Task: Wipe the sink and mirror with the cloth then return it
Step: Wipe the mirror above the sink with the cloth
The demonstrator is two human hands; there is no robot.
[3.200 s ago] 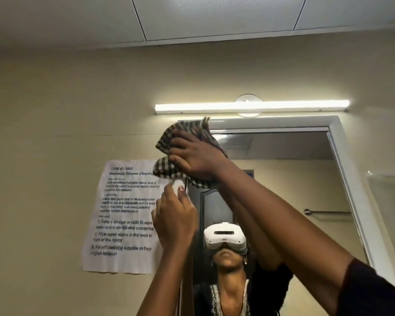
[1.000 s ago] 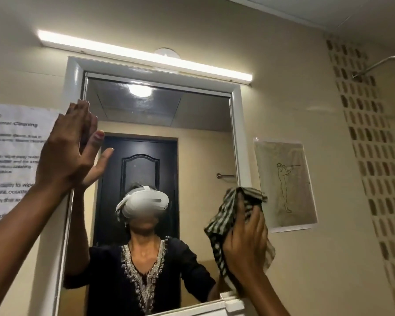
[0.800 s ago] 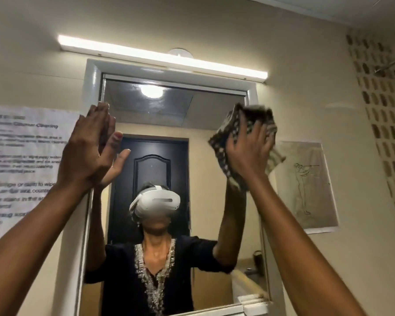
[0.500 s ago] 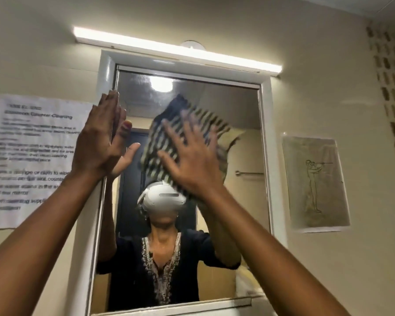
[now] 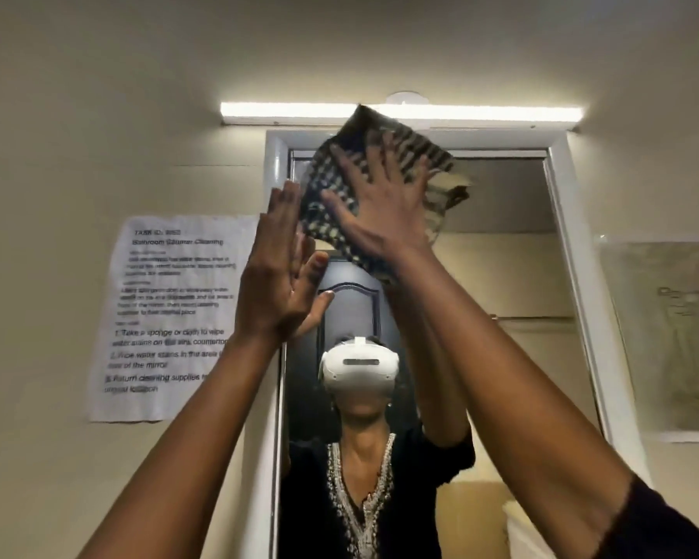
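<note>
A checked black-and-white cloth (image 5: 335, 187) is pressed flat against the top left of the mirror (image 5: 501, 276), overlapping its white frame (image 5: 578, 276). My right hand (image 5: 380, 211) lies spread over the cloth, fingers apart, palm holding it to the glass. My left hand (image 5: 279, 276) rests flat on the mirror's left frame just below and left of the cloth, fingers straight and holding nothing. The glass reflects me with a white headset and both raised arms. The sink is out of view.
A strip light (image 5: 400, 113) runs along the wall right above the mirror. A printed instruction sheet (image 5: 166, 316) hangs left of the mirror and a faded drawing (image 5: 670, 336) hangs at its right. The reflection shows a dark door behind me.
My right hand has swept the cloth from the mirror's lower right up and across to its top left. The left hand has stayed on the left frame. The view has swung back left.
</note>
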